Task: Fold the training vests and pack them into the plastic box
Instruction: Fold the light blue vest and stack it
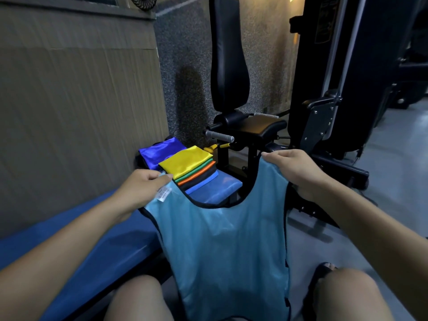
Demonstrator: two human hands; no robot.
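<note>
Light-blue vest (222, 246), hem cut off below, hangs from both hands' fingers (162, 179).

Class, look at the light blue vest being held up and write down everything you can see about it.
The light blue vest is sleeveless, of thin, slightly shiny fabric with dark trim along its neckline and armholes. A white label sits inside near one shoulder strap. It is unfolded, hanging spread out between the person's knees. The left hand pinches one shoulder strap, the right hand grips the other. Its bottom edge is out of view.
</note>
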